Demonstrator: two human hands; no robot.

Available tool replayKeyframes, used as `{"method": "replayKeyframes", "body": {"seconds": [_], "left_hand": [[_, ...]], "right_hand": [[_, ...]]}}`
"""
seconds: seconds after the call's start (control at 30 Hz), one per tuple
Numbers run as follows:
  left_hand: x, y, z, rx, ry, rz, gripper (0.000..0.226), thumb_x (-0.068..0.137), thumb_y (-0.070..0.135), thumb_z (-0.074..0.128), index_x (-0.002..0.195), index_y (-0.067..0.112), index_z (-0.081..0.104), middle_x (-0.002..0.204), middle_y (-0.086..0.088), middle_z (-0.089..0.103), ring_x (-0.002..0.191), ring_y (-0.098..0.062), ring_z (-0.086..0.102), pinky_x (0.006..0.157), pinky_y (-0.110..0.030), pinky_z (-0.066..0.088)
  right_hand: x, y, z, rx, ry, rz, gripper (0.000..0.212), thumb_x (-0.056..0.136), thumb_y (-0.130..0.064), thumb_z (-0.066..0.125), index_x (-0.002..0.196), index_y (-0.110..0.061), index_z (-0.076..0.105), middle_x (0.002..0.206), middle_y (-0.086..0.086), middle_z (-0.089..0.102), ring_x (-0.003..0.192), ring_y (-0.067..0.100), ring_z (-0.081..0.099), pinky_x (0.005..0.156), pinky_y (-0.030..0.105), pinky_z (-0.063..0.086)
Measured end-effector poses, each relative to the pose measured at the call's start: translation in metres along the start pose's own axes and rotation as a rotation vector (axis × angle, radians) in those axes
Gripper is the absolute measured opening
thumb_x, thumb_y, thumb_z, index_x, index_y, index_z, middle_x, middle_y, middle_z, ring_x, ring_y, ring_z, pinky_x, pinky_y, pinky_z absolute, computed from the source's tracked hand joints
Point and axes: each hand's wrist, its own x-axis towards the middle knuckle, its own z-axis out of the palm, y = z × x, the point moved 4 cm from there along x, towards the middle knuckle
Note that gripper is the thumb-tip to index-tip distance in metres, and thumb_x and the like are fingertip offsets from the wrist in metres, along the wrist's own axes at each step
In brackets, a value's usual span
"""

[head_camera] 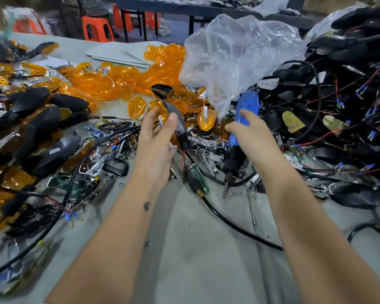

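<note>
Table (pixel 206 270) near. Left hand (pixel 156 139) grips black lamp unit (pixel 180 126), right hand (pixel 252 134) holds blue screwdriver (pixel 242 106). Orange lenses (pixel 162 69) already piled far; wired heap (pixel 349 95) right likely remains, roughly midway.

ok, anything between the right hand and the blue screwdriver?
Nothing visible. The right hand lies against the blue screwdriver, grip unclear. The clear plastic bag drapes over its top end, not between them. The left hand holds a black housing aside.

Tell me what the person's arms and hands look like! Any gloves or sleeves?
No gloves, and no sleeves in view: the left hand and right hand are bare, and so are the left forearm and right forearm. No rings, watch or bracelets show. One small dark smudge-like mark sits on the left forearm.
</note>
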Motion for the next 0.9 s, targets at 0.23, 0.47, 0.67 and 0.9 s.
{"method": "replayKeyframes", "body": {"seconds": [0.23,0.47,0.67,0.9], "left_hand": [[-0.004,0.009,0.006,-0.191,-0.074,0.038,0.044,0.104,0.031,0.047,0.145,0.034,0.032,0.133,-0.014,0.058,0.099,-0.024,0.070,0.092,-0.047,0.057],[-0.005,0.022,0.006,-0.233,-0.046,0.019,0.059,0.103,0.052,0.032,0.148,0.013,0.035,0.114,-0.008,0.066,0.092,-0.021,0.072,0.084,-0.051,0.059],[-0.004,0.054,-0.004,-0.301,-0.087,-0.027,0.049,0.105,0.051,0.031,0.115,0.010,0.056,0.093,-0.006,0.067,0.068,-0.014,0.061,0.051,-0.023,0.044],[-0.002,0.106,-0.023,-0.110,-0.105,0.151,0.031,0.096,-0.011,0.042,0.123,0.003,0.047,0.098,-0.013,0.062,0.083,-0.021,0.065,0.067,-0.028,0.054]], "right_hand": [[-0.057,0.000,0.014,-0.647,0.145,-0.392,0.046,0.091,-0.032,0.062,0.136,-0.032,0.057,0.157,0.020,0.023,0.145,0.034,0.018,0.116,0.045,0.019],[-0.081,-0.011,0.041,-0.633,-0.142,-0.613,0.040,0.090,-0.042,0.063,0.129,-0.033,0.061,0.109,-0.001,0.062,0.112,0.024,0.049,0.091,0.038,0.035],[-0.079,-0.027,0.042,-0.567,-0.106,-0.648,0.025,0.090,-0.029,0.064,0.113,-0.023,0.055,0.079,-0.010,0.058,0.085,0.022,0.057,0.080,0.038,0.041],[-0.085,-0.064,0.068,-0.473,-0.139,-0.715,0.019,0.096,-0.030,0.051,0.108,-0.027,0.036,0.070,-0.006,0.056,0.056,0.015,0.054,0.047,0.030,0.034]]}}
